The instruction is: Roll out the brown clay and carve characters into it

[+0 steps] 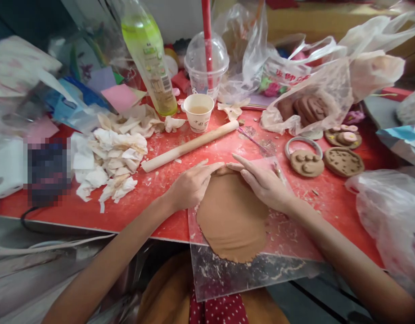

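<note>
A flat, rounded slab of brown clay (232, 216) lies on a clear plastic sheet (224, 279), which overhangs the table's front edge. At the slab's far left rim, my left hand (192, 183) rests with its fingers stretched forward. My right hand (265, 181) reaches over the far right rim, fingers extended and spread. The fingertips of both hands come close together at the far edge, over a small raised bit of clay. Part of that edge is hidden beneath them. Beyond the hands, a pale wooden rolling pin (190, 146) lies slantwise.
Behind the rolling pin stand a paper cup (198, 114) of cloudy liquid, a green-liquid bottle (153, 63) and a domed plastic cup (207, 58). Crumpled tissues (113, 157) heap at left. Clay discs (307, 163), a ring (304, 141) and bagged clay (308, 110) sit at right.
</note>
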A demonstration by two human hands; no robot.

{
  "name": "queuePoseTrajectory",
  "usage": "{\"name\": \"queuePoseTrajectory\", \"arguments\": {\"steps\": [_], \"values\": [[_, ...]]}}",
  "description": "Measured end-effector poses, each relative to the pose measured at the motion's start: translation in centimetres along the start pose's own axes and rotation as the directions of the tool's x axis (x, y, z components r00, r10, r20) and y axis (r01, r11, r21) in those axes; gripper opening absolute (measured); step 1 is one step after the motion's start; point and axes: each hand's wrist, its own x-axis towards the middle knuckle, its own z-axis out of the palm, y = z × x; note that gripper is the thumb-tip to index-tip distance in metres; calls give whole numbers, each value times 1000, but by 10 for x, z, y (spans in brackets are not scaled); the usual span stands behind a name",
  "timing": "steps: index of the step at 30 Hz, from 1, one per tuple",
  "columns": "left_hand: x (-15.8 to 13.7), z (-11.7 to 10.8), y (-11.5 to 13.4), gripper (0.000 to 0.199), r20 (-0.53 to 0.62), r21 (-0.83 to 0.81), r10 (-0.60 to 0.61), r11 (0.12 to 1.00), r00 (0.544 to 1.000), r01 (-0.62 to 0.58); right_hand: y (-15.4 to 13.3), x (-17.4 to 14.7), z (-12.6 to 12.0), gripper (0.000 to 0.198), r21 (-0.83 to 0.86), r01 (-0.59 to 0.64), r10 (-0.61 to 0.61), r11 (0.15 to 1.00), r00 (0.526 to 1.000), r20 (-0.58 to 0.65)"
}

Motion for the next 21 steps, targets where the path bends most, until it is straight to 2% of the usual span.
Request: {"name": "queuePoseTrajectory", "arguments": {"steps": [5,9,13,15,17,21], "values": [[3,3,2,45,34,58,-31,998,999,29,-1,1,-4,55,-93,-8,14,996,998,60],[-12,-7,20,57,94,175,-10,985,996,-6,1,-30,-20,62,-167,-6,13,986,999,40],[-52,-21,45,84,244,326,50,936,968,-131,11,-87,-23,107,-370,182,-156,911,983,99],[-71,-21,51,95,285,386,47,909,957,-159,16,-108,-15,121,-464,230,-192,856,973,129],[-81,-19,52,99,291,432,29,888,956,-158,19,-119,-6,121,-509,228,-190,830,974,127],[-81,-16,46,99,294,460,-2,877,956,-140,18,-115,7,114,-490,197,-179,849,980,84]]}}
